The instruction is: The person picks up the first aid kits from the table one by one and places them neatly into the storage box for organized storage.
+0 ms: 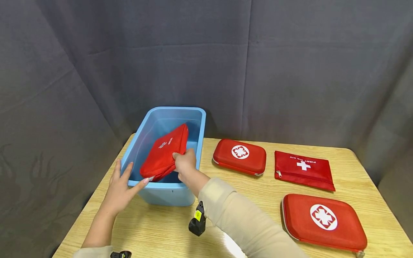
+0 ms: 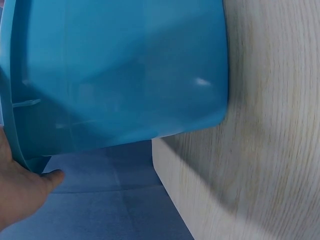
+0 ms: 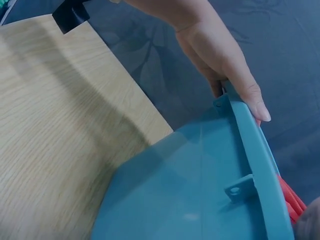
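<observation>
A soft red first aid pouch [image 1: 166,148] with pale print lies tilted inside a light blue plastic bin [image 1: 164,195]. My right hand [image 1: 188,166] reaches over the bin's near right side and pinches the pouch's right edge, thumb on top. Its other fingers are hidden. At the bin's near left corner, my left hand [image 1: 118,191] rests with fingers spread over the rim and thumb along the near edge, close to the pouch's lower end. The right wrist view shows this left hand [image 3: 220,55] on the rim, with a bit of red fabric [image 3: 289,197] beyond it.
Right of the bin lie a red hard-shell first aid case [image 1: 240,157], a flat red zip pouch [image 1: 303,173] and a larger red case [image 1: 322,222] nearer the front. They sit on a wooden table [image 1: 155,229]. Grey cloth [image 1: 226,64] hangs behind.
</observation>
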`<state>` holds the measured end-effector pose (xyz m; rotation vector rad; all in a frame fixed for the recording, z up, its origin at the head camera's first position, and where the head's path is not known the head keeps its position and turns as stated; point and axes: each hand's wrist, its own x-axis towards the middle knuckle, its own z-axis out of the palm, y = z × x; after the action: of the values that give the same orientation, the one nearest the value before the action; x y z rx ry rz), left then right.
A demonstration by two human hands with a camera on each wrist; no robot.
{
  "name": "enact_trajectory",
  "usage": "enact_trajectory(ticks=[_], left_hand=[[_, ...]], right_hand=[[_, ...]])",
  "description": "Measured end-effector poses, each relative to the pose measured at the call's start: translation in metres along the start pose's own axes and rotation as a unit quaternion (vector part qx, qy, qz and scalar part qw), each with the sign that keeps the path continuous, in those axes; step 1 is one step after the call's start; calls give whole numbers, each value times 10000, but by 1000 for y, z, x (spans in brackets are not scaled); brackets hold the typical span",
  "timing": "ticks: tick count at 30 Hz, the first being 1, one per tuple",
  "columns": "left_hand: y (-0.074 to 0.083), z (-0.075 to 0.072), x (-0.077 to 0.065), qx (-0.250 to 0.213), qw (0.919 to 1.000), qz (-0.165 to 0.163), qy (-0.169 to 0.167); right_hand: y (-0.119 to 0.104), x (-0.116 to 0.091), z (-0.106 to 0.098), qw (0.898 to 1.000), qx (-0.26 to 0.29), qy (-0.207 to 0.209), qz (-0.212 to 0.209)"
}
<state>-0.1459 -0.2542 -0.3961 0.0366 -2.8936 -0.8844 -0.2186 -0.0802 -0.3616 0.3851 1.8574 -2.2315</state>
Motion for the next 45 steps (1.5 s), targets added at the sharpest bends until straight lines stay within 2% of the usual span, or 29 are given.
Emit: enact_trajectory(ticks=[15, 23, 35, 42, 45], left_hand=[[3, -2, -1, -88, 10000, 16, 14], [1, 0, -1, -100, 9999, 44, 45], [-1, 1, 0, -116, 9999, 65, 68], [0, -1, 0, -106, 9999, 60, -6], [1, -1, -1, -116, 9999, 43, -42]], right_hand=[[10, 4, 3, 9957, -923, 55, 8], [10, 7, 3, 9925, -1216, 31, 86], [9, 8, 3, 9845, -1718, -167, 299], [9, 7, 1, 9741, -2249, -217, 120], [9, 6, 1, 9749, -2201, -292, 159]])
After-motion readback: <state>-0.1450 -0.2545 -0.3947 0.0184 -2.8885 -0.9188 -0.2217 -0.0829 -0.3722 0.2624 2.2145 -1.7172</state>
